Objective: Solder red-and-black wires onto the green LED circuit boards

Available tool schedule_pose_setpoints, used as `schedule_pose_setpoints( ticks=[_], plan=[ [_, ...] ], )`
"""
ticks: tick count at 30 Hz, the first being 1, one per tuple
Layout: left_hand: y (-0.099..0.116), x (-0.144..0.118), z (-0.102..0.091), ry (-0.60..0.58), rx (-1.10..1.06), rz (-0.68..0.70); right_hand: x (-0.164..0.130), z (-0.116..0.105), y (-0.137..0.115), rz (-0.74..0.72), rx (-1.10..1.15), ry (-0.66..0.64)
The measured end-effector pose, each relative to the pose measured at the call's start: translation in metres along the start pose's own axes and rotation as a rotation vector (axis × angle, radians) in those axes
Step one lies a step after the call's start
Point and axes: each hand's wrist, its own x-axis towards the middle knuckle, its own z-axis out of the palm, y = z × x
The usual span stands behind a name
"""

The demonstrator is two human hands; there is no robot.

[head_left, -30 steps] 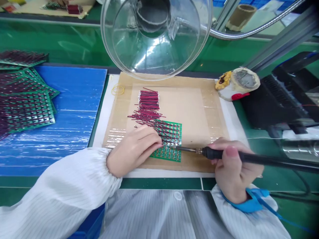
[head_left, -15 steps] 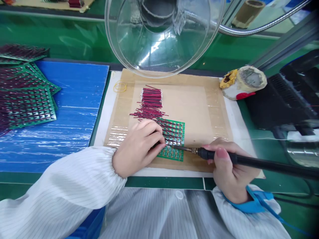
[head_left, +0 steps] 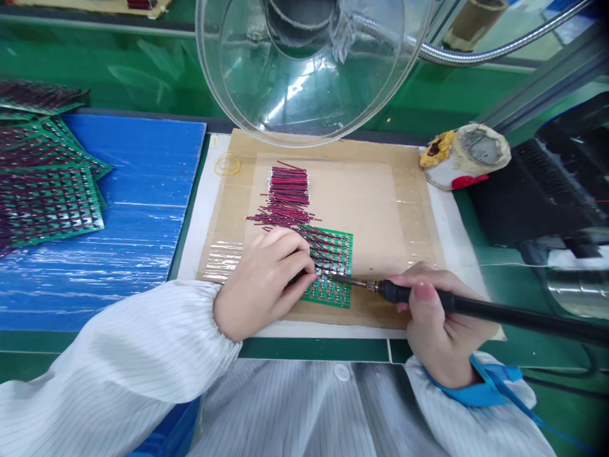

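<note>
Head view, the only one. Left hand (head_left: pixel 266 279) curled down on the green circuit board (head_left: pixel 333 270), fingertips (head_left: pixel 307 274) pinched on what looked like a thin red wire at the board's left edge; the wire itself too small to make out in the pinch. Right hand (head_left: pixel 440 327) closed round the black handle of the soldering iron (head_left: pixel 428 298), tip laid on the board just beside those fingertips. Board flat on the taped cardboard mat (head_left: pixel 390 209), near its front edge, with a loose bundle of red wires (head_left: pixel 285 193) lying behind it and reaching onto the board. Clear fume hood (head_left: pixel 309 70) hung above the mat; sponge stand (head_left: pixel 464 155) well to the right; stack of finished boards (head_left: pixel 47 190) on the blue sheet (head_left: pixel 143 209) at left.

Judged risks: hot tip so close to the fingertips, so a small slip could have burned skin. Board held only by the left hand's pressure, so a push from the iron could have slid it and bridged neighbouring pads. Loose wires touching the board could have been scorched or dragged along.
</note>
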Motion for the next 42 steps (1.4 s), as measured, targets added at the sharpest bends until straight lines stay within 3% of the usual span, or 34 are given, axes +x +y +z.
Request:
schedule_pose_setpoints(
  ticks=[9, 14, 16, 23, 29, 33, 38, 42],
  plan=[
    [0.002, 0.000, 0.001, 0.006, 0.012, -0.022, 0.000, -0.001, 0.000, -0.092, -0.011, -0.035],
    [0.009, 0.001, -0.005, -0.025, 0.097, -0.013, 0.010, 0.002, 0.000, -0.130, 0.060, 0.327],
    [0.011, 0.006, -0.011, -0.068, 0.169, -0.003, 0.014, 0.001, 0.002, -0.127, 0.065, 0.408],
    [-0.010, 0.058, -0.033, -0.120, 0.433, 0.070, 0.017, -0.006, 0.010, -0.057, 0.046, 0.498],
    [-0.018, 0.087, -0.032, -0.313, 0.520, 0.149, 0.014, -0.008, 0.008, -0.021, 0.071, 0.479],
    [-0.025, 0.086, -0.034, -0.268, 0.335, 0.184, 0.012, -0.007, 0.003, 0.056, 0.048, 0.462],
    [-0.034, 0.076, -0.033, -0.081, -0.110, 0.023, 0.012, -0.003, -0.002, 0.085, -0.007, 0.473],
    [-0.036, 0.068, -0.030, -0.057, -0.207, -0.014, 0.012, -0.003, 0.001, 0.082, 0.004, 0.473]
  ],
)
